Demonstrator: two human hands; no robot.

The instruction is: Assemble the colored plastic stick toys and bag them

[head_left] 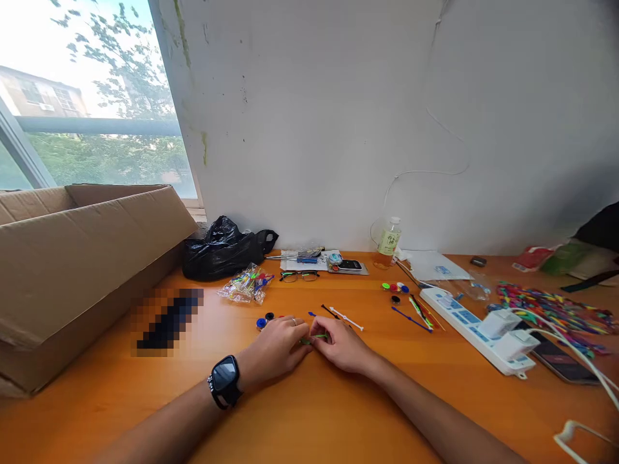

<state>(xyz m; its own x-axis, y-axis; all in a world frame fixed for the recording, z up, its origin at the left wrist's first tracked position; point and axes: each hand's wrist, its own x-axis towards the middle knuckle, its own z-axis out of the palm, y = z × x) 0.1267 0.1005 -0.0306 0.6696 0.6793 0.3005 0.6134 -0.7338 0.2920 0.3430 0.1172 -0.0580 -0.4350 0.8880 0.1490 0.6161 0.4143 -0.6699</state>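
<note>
My left hand (280, 343), wearing a ring and a dark watch, meets my right hand (341, 343) low over the table. Both are closed, with the fingers of each pinching a thin green plastic stick (321, 336); most of it is hidden by the fingers. Just behind my left hand sit small round discs, a blue disc (261, 323) and a black disc (269, 316) among them. Beyond my right hand lie a white stick (347, 318) and a black stick (329, 311), with a blue tip showing beside them.
A cardboard box (91, 270) stands left, near a black plastic bag (222, 251) and a clear bag of coloured parts (247, 285). Glasses (300, 276) and a bottle (389, 243) are behind. On the right: a blue stick (411, 319), a power strip (476, 332), a phone (561, 361).
</note>
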